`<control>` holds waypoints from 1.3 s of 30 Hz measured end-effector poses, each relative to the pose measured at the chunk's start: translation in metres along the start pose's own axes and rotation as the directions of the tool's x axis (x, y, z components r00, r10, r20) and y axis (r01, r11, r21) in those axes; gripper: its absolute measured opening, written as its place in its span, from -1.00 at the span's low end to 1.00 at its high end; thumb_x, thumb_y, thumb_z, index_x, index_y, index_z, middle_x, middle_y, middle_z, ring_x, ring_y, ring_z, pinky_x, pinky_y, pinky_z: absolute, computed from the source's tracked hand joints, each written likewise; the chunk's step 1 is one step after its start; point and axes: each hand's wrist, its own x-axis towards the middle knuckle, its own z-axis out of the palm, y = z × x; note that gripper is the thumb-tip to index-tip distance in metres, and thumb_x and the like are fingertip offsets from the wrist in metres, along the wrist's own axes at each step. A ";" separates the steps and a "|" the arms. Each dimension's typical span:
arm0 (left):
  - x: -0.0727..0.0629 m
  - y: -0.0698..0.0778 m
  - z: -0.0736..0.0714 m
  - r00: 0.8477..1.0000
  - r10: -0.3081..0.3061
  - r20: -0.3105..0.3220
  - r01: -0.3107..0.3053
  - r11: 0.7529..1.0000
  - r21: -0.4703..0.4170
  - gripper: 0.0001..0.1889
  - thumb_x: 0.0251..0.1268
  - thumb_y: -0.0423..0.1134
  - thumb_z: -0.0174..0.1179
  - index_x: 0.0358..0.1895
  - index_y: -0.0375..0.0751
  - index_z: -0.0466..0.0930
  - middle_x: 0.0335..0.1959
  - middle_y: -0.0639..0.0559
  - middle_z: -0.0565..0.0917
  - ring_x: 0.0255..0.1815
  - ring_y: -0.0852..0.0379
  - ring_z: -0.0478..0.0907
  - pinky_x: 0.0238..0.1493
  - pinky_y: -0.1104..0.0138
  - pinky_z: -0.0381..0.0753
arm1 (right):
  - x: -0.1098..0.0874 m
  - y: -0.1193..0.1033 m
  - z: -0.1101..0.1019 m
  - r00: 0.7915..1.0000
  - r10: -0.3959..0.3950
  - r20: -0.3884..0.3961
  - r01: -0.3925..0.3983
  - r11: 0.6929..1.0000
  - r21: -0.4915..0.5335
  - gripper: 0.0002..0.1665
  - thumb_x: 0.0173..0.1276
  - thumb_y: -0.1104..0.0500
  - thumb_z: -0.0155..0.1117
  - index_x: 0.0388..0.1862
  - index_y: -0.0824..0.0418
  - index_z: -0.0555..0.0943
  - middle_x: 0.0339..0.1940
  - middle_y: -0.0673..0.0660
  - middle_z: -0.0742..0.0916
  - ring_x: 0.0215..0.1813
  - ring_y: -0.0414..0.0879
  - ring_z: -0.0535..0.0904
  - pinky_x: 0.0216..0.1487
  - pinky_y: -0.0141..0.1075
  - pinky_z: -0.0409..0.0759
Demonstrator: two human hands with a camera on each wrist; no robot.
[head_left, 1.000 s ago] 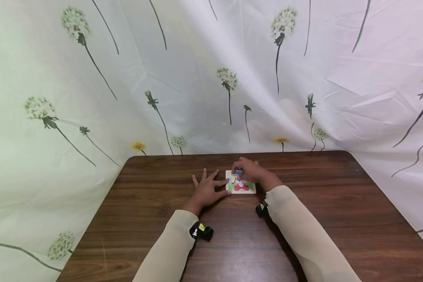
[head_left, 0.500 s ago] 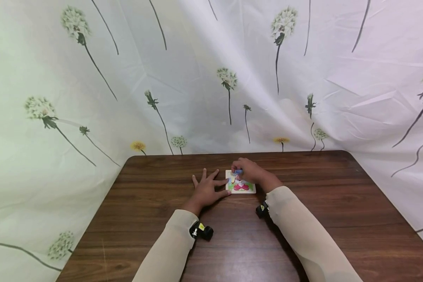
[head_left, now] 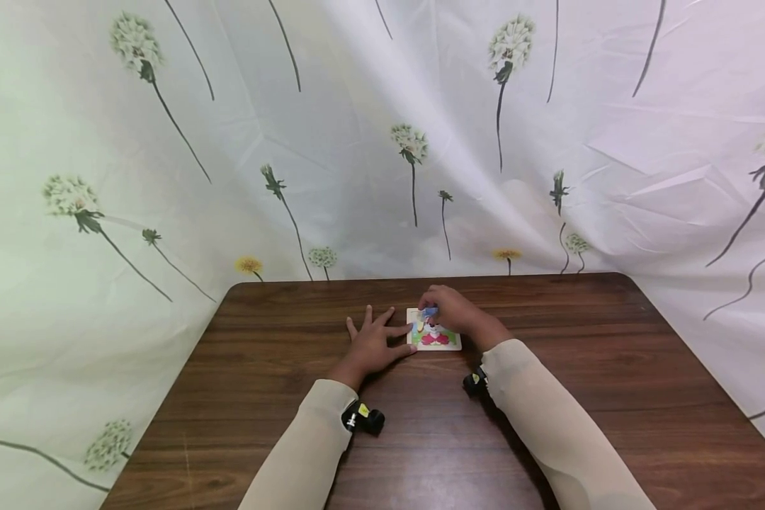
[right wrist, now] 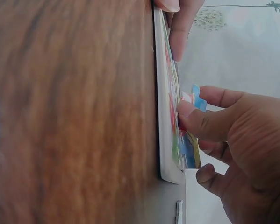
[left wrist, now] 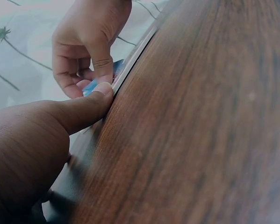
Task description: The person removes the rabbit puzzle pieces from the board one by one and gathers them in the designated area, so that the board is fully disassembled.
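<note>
A small jigsaw puzzle board (head_left: 440, 348) with a pale rim and a colourful cartoon picture lies flat near the far side of the table. My left hand (head_left: 372, 345) has its fingers spread, thumb and index finger touching the board's left edge. Above the board, my right hand (head_left: 455, 312) pinches a blue puzzle piece (head_left: 429, 312) between thumb and index finger. In the right wrist view this piece (right wrist: 200, 101) stands tilted over the board, its knob pointing up. Part of the board's upper right is hidden by the right hand.
The brown wooden table (head_left: 280, 368) ends just beyond the hands. Behind it hangs a pale cloth (head_left: 357, 184) printed with dandelions. A black camera is strapped at each wrist, the left camera (head_left: 372, 421) close over the tabletop.
A fingertip of the right hand that showed at its far side a second ago is out of sight. Both hands otherwise keep their places, the blue piece still pinched.
</note>
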 end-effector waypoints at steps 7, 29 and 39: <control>-0.002 0.001 -0.002 1.000 0.011 0.000 -0.011 1.000 -0.009 -0.40 0.48 0.33 0.33 0.52 0.35 0.61 0.80 -0.08 0.22 0.84 -0.50 -0.28 0.60 -0.62 -0.48 | -0.002 -0.006 -0.005 0.998 0.061 0.028 -0.061 0.998 -0.016 -0.74 0.46 0.37 0.50 0.08 0.21 0.80 0.05 0.15 0.72 0.12 0.04 0.69 0.25 -0.01 0.73; -0.001 0.001 -0.001 1.000 0.001 0.011 -0.001 1.000 0.010 -0.38 0.48 0.35 0.31 0.54 0.38 0.58 0.81 -0.05 0.20 0.85 -0.48 -0.29 0.61 -0.61 -0.47 | -0.005 -0.001 -0.014 0.998 0.040 0.040 -0.041 0.999 0.003 -0.77 0.55 0.40 0.37 0.05 0.19 0.82 -0.03 0.13 0.72 0.03 -0.02 0.67 0.16 -0.06 0.73; -0.002 0.000 -0.001 1.000 0.011 0.009 -0.011 1.000 0.008 -0.38 0.49 0.33 0.32 0.54 0.36 0.58 0.81 -0.07 0.21 0.84 -0.51 -0.28 0.60 -0.62 -0.47 | -0.012 0.003 -0.018 0.998 -0.008 -0.063 0.013 0.998 0.069 -0.62 0.56 0.54 0.18 0.14 0.27 0.79 0.14 0.24 0.82 0.26 0.17 0.74 0.31 0.09 0.72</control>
